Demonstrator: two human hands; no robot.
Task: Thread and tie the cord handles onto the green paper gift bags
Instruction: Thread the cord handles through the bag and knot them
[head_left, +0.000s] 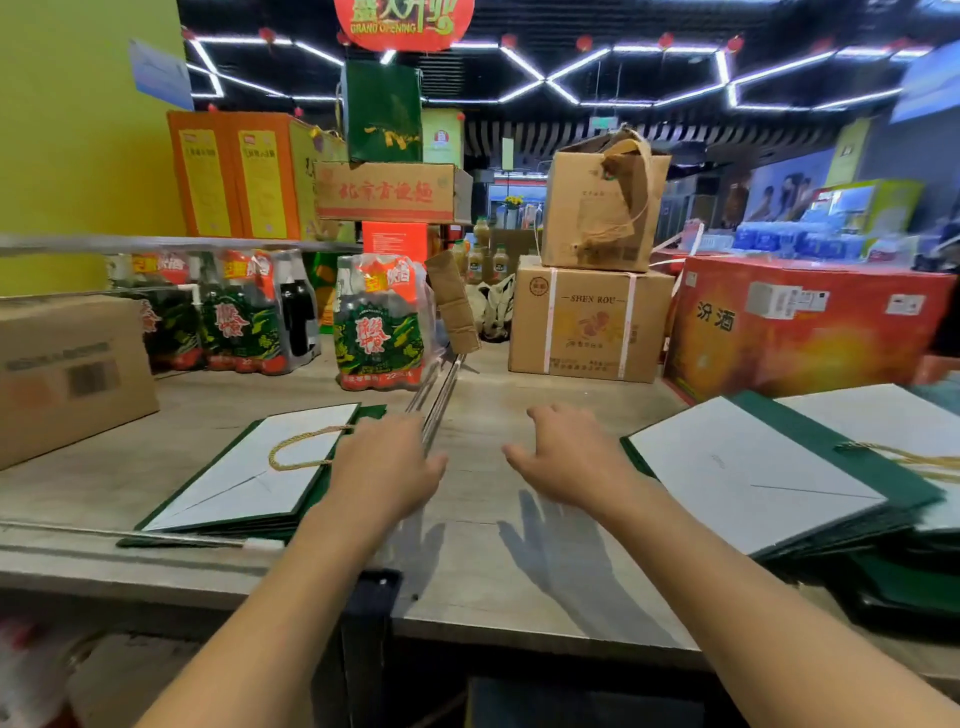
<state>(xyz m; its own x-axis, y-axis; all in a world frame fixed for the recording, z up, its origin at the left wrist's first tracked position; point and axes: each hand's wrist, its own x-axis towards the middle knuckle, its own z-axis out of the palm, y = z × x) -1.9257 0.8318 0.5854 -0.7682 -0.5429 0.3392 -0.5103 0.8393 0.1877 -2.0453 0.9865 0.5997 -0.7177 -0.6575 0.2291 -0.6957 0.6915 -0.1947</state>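
**On the counter (493, 571): flat bags either side of my hands**

At my left, the left stack of bags (234, 483) lies flat with a white face up. Its long axis runs away from me, leaning right. A green band follows the right edge, which I take for the folded mouth hem, so the mouth points toward my left hand. A gold cord (291, 451) loops over the white face, and its two ends reach that band. I judge the paper light but stiff, and easy to crease or tear at the holes. I would pin the hem flat and work near the holes, never lift by a corner. The cord looks soft and limp, so it is best pinched close to its tip.

Next, my left hand (384, 467) hangs palm down just beside that stack. Its fingers are hidden behind its back, so I cannot tell whether they hold the thin shiny rods (439, 395) slanting away from it.

Further right, my right hand (566, 457) hovers over bare counter with its fingers spread and loose, holding nothing.

At my right, the right stack of bags (753, 467) lies flat too. Its green band runs along the far right side, and a second cord (914, 460) trails past it.
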